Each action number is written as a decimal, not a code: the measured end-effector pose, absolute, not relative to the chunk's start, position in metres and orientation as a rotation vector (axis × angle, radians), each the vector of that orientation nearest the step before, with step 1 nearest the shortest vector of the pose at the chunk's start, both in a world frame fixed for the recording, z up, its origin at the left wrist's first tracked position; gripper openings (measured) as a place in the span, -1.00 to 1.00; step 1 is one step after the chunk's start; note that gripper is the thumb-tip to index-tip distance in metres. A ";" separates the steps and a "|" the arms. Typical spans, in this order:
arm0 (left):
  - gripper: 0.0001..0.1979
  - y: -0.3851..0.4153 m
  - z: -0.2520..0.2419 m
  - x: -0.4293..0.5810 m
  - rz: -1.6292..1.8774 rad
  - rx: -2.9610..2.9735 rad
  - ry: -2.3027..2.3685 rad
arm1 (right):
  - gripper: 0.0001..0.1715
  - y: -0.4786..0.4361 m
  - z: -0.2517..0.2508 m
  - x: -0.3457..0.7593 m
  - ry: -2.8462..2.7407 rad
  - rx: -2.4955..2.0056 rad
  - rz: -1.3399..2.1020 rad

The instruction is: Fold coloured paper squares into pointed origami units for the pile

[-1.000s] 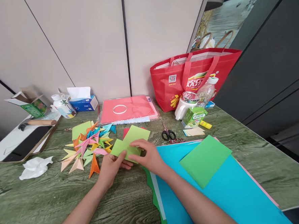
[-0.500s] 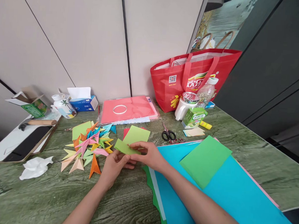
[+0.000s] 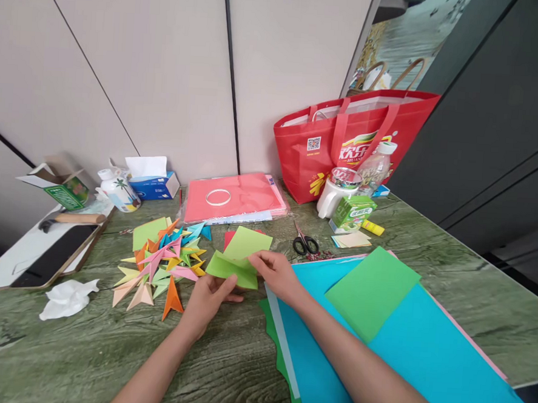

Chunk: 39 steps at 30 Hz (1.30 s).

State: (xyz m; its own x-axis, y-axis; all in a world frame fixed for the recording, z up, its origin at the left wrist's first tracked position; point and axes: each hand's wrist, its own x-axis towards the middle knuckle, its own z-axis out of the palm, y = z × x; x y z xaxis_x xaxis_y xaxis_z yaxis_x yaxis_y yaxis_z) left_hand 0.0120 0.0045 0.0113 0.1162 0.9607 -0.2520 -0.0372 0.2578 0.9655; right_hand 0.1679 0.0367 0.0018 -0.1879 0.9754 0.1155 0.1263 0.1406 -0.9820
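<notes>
A light green sheet of paper [image 3: 234, 271] with a crease across it is held partly unfolded above the table. My left hand [image 3: 208, 300] pinches its lower left part, thumb on top. At its upper right edge, my right hand [image 3: 277, 276] grips with thumb and forefinger. Just behind lies a flat light green square [image 3: 249, 244] over a red piece of paper [image 3: 229, 238]. Left of my hands is a pile of folded paper pieces [image 3: 161, 260] in orange, pink, yellow, blue and green, with an orange one [image 3: 172, 299] nearest me.
Large blue sheets [image 3: 406, 350] lie at right under a green square [image 3: 373, 293]. Black-handled scissors [image 3: 305, 245], a white mug [image 3: 333, 196], a green box [image 3: 352, 214] and a red bag [image 3: 299, 161] stand behind. A crumpled tissue [image 3: 68, 299] and a phone [image 3: 56, 255] are at left.
The light green paper was folded into a narrow strip and is now opened out. My right hand has shifted right along with its edge. The camera view has moved slightly.
</notes>
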 end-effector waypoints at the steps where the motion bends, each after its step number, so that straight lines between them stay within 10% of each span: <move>1: -0.63 0.005 0.010 0.012 0.960 1.036 1.205 | -0.60 0.038 0.000 0.168 -1.494 -1.164 1.120; 39: -0.56 0.005 -0.001 0.004 0.894 1.385 0.916 | -0.52 0.045 -0.011 0.174 -1.116 -1.097 1.426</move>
